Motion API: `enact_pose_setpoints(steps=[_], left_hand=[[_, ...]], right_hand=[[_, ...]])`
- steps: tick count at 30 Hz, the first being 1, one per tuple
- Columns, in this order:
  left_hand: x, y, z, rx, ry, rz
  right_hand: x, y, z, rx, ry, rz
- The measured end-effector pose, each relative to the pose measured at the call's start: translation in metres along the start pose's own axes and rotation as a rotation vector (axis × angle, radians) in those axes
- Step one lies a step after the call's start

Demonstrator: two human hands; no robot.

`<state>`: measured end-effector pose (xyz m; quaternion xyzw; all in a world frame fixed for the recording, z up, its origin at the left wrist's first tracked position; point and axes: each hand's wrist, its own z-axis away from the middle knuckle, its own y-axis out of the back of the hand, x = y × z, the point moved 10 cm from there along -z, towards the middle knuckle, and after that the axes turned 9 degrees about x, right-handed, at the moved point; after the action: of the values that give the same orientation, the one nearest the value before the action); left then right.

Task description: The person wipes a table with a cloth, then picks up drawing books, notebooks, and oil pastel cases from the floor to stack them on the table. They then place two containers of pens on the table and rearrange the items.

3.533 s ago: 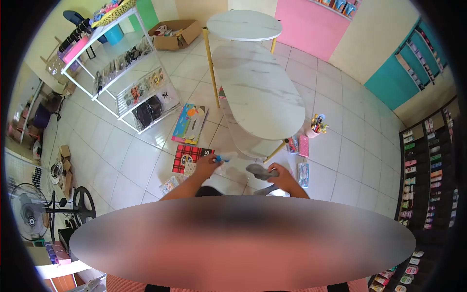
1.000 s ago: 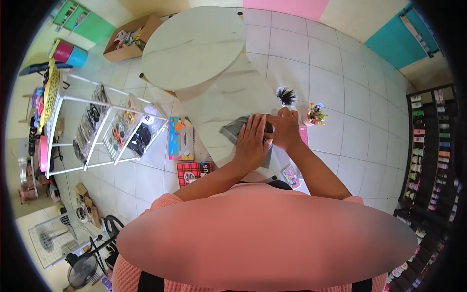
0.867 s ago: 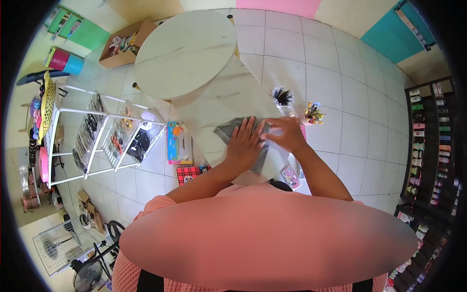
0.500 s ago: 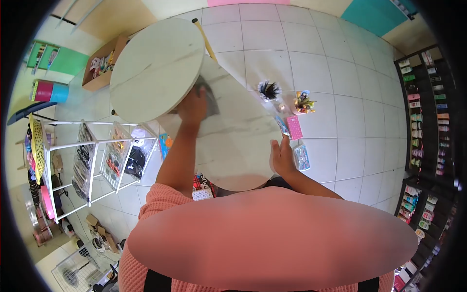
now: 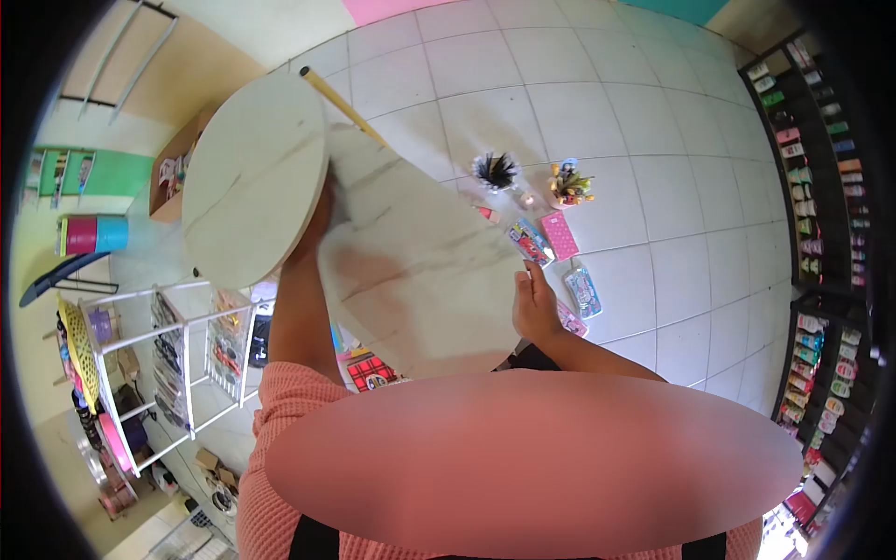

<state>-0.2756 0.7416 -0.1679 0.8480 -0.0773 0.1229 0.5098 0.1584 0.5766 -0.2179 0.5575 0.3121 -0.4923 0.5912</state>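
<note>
A side table with marble-look surfaces is tilted in front of me, with a round top [image 5: 252,168], a larger lower panel [image 5: 420,289] and a gold leg [image 5: 341,105]. My left hand [image 5: 320,219] reaches between the two surfaces and is closed on the table's inner part; the round top hides most of its fingers. Along the right edge of the lower panel, my right hand [image 5: 537,306] grips with its thumb on top and its other fingers mostly hidden underneath.
On the tiled floor stand a cup of black pens [image 5: 495,172] and a cup of colourful pens [image 5: 569,187], near a pink box [image 5: 560,235] and a light-blue case [image 5: 582,289]. A white rack [image 5: 191,373] is at left, dark shelves [image 5: 812,187] at right.
The side table has swung left and tilted differently, with my left hand moving along with it. More of the floor items beside my right hand now show.
</note>
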Motion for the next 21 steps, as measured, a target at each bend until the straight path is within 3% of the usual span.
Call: enact_pose_setpoints(steps=[2,4,5,6,7,9,11,15,18,21], left_hand=[[-0.010,-0.007,-0.018,0.050,0.018,-0.054],[-0.020,-0.010,-0.029,0.087,0.101,-0.410],[-0.018,-0.018,-0.034,0.085,0.100,-0.407],[-0.014,-0.035,-0.038,0.071,0.074,-0.123],[0.006,-0.032,-0.038,0.053,0.053,0.160],[0.064,-0.020,-0.023,-0.084,0.081,-0.125],[0.102,-0.016,0.009,-0.188,0.117,-0.219],[0.192,-0.009,0.099,-0.292,-0.140,-0.167],[0.261,0.024,0.168,-0.475,-0.312,0.041],[0.263,0.033,0.194,-0.610,-0.429,0.140]], right_hand=[[0.000,-0.001,0.001,-0.016,0.007,-0.014],[0.001,-0.001,0.001,-0.005,0.016,0.003],[0.002,-0.002,0.001,-0.002,0.024,0.020],[0.000,-0.002,0.000,-0.003,0.024,0.023],[-0.001,-0.002,-0.001,-0.002,0.017,0.015],[-0.002,-0.003,0.002,-0.022,0.002,0.011],[-0.003,-0.002,0.001,-0.015,0.000,0.009],[0.000,-0.005,0.001,-0.045,-0.015,-0.053],[0.001,-0.001,0.001,-0.030,-0.007,-0.065],[0.005,-0.003,0.001,-0.021,0.053,-0.098]])
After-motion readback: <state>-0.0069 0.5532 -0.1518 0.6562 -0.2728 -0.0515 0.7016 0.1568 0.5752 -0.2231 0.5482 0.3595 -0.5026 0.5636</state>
